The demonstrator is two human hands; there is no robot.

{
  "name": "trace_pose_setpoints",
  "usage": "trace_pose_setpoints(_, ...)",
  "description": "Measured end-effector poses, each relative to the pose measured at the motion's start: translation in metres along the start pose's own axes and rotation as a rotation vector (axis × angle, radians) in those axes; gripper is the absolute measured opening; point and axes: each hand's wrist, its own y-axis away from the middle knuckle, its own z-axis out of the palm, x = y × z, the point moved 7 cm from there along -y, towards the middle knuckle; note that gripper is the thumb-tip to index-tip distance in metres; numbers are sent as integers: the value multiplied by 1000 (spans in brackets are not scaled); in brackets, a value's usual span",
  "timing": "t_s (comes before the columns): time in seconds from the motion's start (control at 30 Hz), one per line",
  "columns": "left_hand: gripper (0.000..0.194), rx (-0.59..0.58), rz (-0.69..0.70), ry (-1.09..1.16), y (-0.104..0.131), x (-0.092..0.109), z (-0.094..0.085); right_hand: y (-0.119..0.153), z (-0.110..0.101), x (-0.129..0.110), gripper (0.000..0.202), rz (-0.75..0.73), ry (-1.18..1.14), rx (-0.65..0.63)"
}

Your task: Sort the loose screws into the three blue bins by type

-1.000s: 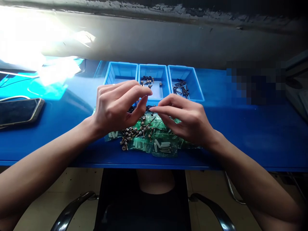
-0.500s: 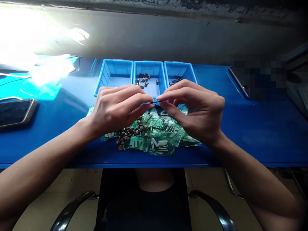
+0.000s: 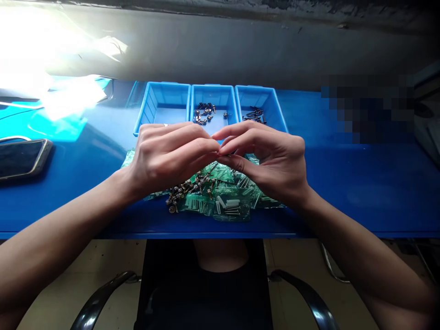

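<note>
My left hand [image 3: 168, 153] and my right hand [image 3: 268, 156] meet fingertip to fingertip above a pile of small green plastic bags [image 3: 227, 199] and loose screws [image 3: 182, 190] on the blue table. Their fingers are pinched together on a small dark screw that is almost hidden between them. Behind my hands stand three blue bins: the left bin [image 3: 161, 103] looks bare, the middle bin [image 3: 213, 98] holds several short screws, and the right bin [image 3: 264, 101] holds several dark longer screws.
A phone [image 3: 20, 158] lies at the table's left edge. Bright glare covers paper at the back left. A blurred dark object sits at the back right. The table's front edge [image 3: 220, 234] runs just behind a chair with two armrests.
My right hand rose from the pile with a thin dark screw and met my left hand. Both hands have since closed tighter around it, hiding it.
</note>
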Motion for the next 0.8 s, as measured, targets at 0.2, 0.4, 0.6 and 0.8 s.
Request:
trace_pose_setpoints(0.2, 11, -1, -33, -37, 1, -1, -2, 0, 0, 5, 11, 19, 6, 16)
trace_pose_setpoints(0.4, 7, -19, 31, -62, -2, 3, 1, -1, -7, 3, 9, 25, 114, 41)
trace_pose_setpoints(0.6, 5, 2, 11, -58, 1, -1, 0, 1, -6, 2, 10, 24, 160, 28)
trace_pose_setpoints(0.8, 5, 5, -19, -51, 1, -3, -6, 0, -9, 2, 18, 62, 36, 76)
